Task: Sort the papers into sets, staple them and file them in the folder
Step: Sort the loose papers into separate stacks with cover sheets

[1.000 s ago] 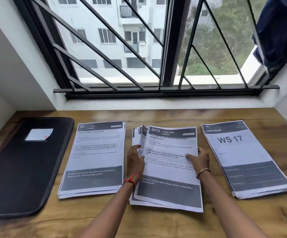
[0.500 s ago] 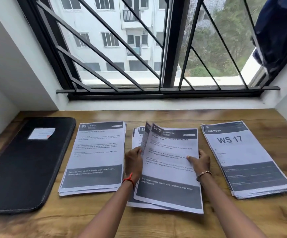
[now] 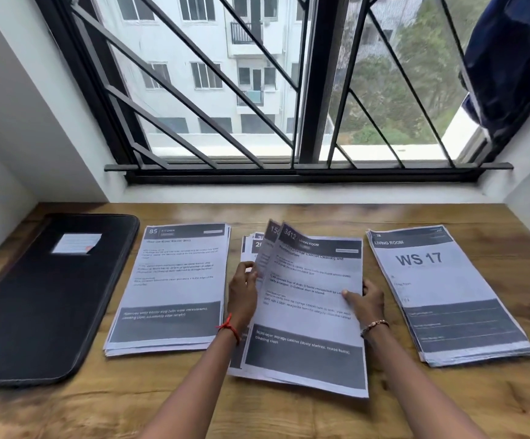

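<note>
Fanning the middle stack (image 3: pixel 308 359), left hand (image 3: pixel 243 296) pinching and right hand (image 3: pixel 368 302) gripping its edges, risks pages sliding onto the left pile (image 3: pixel 168 289).

L red thread (image 3: pixel 227 327), R bead bracelet (image 3: pixel 373 326)

Open along the far strip of tabletop (image 3: pixel 289 213) and across its near edge. Narrow between left pile (image 3: pixel 175 280), middle pile (image 3: pixel 308 359) and right pile (image 3: pixel 447 296). Blocked at left by folder (image 3: pixel 35 305), beyond by window grille (image 3: pixel 225 90).
</note>
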Tool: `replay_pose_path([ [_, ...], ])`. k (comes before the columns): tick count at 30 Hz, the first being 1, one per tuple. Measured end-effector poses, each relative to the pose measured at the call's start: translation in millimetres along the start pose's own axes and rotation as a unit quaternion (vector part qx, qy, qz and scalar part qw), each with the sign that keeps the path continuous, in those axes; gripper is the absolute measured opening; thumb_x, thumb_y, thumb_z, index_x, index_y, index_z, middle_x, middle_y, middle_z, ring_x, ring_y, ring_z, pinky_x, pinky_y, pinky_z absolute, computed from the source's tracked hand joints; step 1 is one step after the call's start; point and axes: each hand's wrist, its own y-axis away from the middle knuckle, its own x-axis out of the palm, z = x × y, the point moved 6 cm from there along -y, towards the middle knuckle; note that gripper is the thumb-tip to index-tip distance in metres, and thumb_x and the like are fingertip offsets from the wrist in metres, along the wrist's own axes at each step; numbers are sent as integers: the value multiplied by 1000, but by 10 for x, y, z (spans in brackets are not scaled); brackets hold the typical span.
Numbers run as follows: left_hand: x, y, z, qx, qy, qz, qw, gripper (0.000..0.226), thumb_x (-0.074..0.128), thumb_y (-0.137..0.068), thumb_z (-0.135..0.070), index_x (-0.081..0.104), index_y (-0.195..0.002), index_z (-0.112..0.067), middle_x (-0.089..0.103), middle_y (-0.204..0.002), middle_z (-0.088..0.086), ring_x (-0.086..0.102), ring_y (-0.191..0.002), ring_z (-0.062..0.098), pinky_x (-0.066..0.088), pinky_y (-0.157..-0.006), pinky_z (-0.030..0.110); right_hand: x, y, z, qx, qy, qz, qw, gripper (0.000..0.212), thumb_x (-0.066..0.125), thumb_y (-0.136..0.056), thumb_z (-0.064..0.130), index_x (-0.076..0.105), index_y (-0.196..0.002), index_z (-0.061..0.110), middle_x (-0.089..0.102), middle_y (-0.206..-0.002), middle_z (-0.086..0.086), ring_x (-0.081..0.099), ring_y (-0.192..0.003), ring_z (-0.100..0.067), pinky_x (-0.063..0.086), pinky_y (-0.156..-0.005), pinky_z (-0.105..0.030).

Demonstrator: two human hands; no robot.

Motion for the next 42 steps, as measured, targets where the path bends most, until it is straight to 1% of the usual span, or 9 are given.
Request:
replay_pose_path([
  [6,145,100,-9,-16,144,141,979,45,67,-82,0,48,-120,-15,64,-109,4,62,-99,14,55,-79,28,68,-7,6,-2,4,2,1000,25,60,-75,-12,60,-92,6,65,-93,-18,59,-76,-23,51,-57,-25],
  [12,130,61,36,-12,143,150,978,13,61,-76,-4,61,-75,-17,58,-76,8,53,-75,19,43,-64,36,86,-80,83,-18,28,12,999,29,72,-71,-4,61,-96,5,66,-91,-15,59,-81,-25,51,-69,-34],
  [17,136,17,-3,-45,154,159,974,33,57,-77,17,54,-59,-11,61,-57,-11,56,-58,1,42,-55,17,55,-192,53,-10,51,6,999,44,74,-66,-2,60,-106,-12,64,-96,-20,58,-86,-28,43,-55,-6],
  [20,131,-3,-31,-61,181,160,968,35,47,-71,27,52,-56,-5,67,-62,-3,63,-59,4,47,-54,15,72,-137,102,-46,97,21,994,42,73,-67,5,62,-103,-13,65,-105,-28,62,-98,-38,48,-82,-33],
  [25,103,-118,98,-91,197,136,967,53,45,-75,26,50,-44,-17,60,-51,-8,56,-52,0,42,-53,12,150,-172,341,-42,21,5,999,31,71,-68,-15,54,-69,11,52,-51,8,48,-49,0,36,-46,-6],
  [28,100,-156,150,-93,180,145,968,58,46,-76,23,54,-39,-21,63,-56,-6,58,-57,3,43,-57,14,206,-191,264,-29,-4,30,999,21,71,-66,-14,59,-77,0,62,-56,8,52,-53,1,42,-56,-12],
  [30,88,-157,136,-93,167,153,970,55,48,-78,20,54,-41,-21,59,-54,-8,54,-55,2,39,-55,14,231,-184,249,-20,-6,31,999,27,73,-66,-11,63,-90,-6,65,-74,-4,55,-72,-15,45,-67,-26],
  [35,21,-152,93,-57,97,121,986,18,53,-85,2,65,-86,-11,66,-89,3,58,-83,13,48,-74,23,223,-190,246,-5,-6,26,1000,39,70,-73,-7,59,-110,-2,62,-101,-10,57,-92,-21,51,-74,-23],
  [42,-39,-180,226,-36,-106,47,993,36,46,-80,13,65,-108,0,61,-116,17,53,-113,28,41,-98,31,226,-130,208,-9,27,2,1000,42,64,-77,-11,54,-117,-4,60,-107,-13,56,-96,-23,47,-91,-35],
])
